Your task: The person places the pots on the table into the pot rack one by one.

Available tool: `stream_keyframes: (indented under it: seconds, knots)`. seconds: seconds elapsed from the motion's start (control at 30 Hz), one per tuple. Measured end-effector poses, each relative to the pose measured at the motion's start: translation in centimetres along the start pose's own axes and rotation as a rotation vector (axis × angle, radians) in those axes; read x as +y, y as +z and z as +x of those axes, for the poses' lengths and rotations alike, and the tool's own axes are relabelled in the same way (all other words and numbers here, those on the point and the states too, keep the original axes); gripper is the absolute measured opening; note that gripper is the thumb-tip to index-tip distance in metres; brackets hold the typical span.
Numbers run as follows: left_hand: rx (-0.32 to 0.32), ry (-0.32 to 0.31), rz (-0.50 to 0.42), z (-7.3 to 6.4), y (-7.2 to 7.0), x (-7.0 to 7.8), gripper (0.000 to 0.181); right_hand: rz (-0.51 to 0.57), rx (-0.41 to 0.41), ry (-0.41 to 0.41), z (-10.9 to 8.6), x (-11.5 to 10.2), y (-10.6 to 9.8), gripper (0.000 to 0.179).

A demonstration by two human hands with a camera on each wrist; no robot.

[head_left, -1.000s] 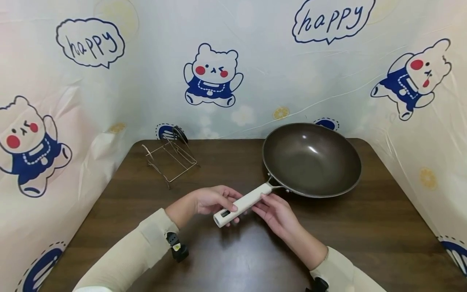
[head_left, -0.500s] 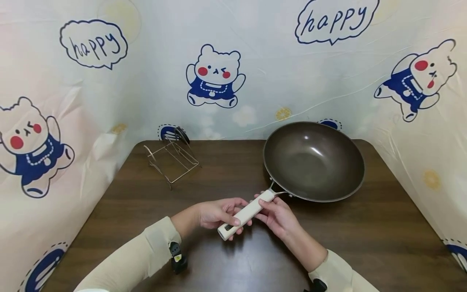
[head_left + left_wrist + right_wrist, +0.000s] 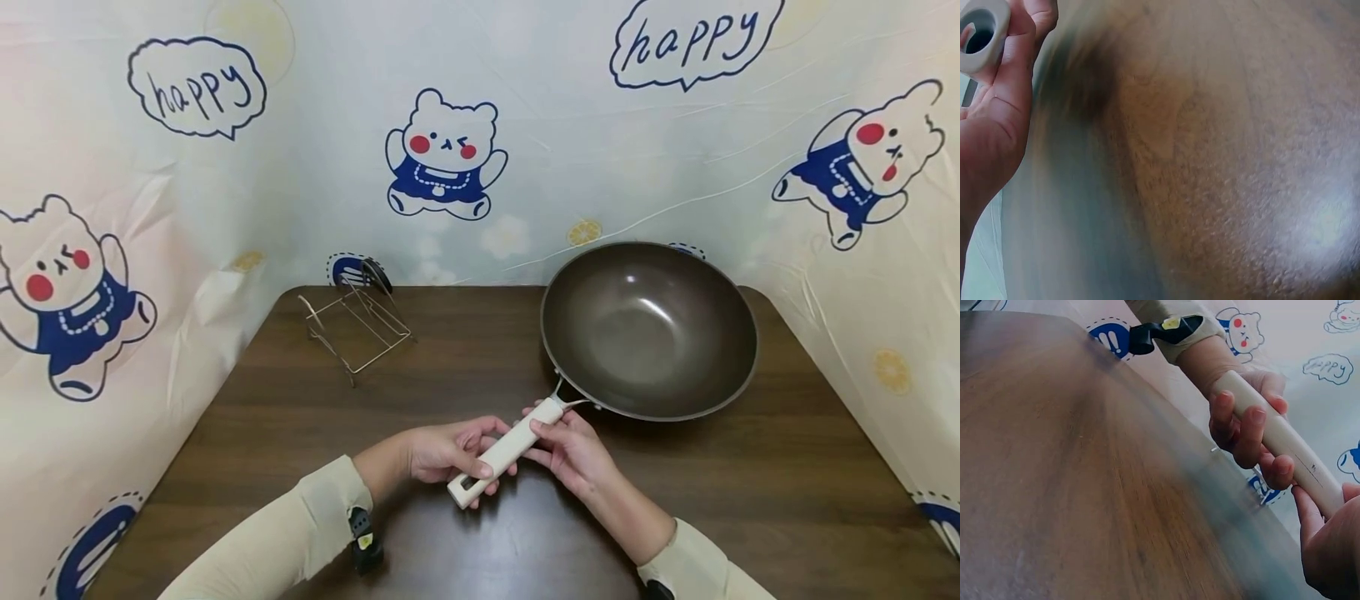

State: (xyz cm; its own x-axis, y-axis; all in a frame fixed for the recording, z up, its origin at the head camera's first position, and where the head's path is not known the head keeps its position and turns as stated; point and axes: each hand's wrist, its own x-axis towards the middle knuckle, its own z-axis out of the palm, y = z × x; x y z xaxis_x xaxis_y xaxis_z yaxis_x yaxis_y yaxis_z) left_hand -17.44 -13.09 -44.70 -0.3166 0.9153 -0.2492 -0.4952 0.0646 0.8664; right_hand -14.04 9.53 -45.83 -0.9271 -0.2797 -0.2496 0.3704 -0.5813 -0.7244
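A dark brown wok (image 3: 637, 333) with a cream handle (image 3: 512, 446) is at the right in the head view, its inside facing up and toward me. My left hand (image 3: 453, 450) grips the handle near its free end, thumb on top and fingers beneath. Closer to the pan, my right hand (image 3: 573, 450) holds the handle with its thumb over it. The right wrist view shows the left hand's fingers (image 3: 1250, 425) curled around the underside of the handle. In the left wrist view the hollow handle end (image 3: 984, 37) shows beside the left hand (image 3: 1000, 119).
A wire rack (image 3: 356, 325) stands at the back left of the brown wooden table (image 3: 465, 358), with a black round part at its rear. A patterned cloth (image 3: 315, 150) hangs behind the table and along both sides.
The wok's handle has come down and nearer to me with both hands on it, and the bowl appears slightly larger. My right thumb has moved onto the handle's top. The rack stays put.
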Motion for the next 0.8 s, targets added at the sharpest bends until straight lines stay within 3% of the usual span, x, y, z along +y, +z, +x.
stream_keyframes:
  seconds: [0.43, 0.8]
  knots:
    - [0.042, 0.010, -0.029, 0.1, 0.6, -0.8, 0.055, -0.140, -0.074, -0.033, 0.3, -0.6, 0.0, 0.040]
    - [0.079, 0.042, 0.040, 0.0, 0.3, -0.5, 0.056, -0.312, -0.159, -0.107, 1.3, -1.6, 0.6, 0.044]
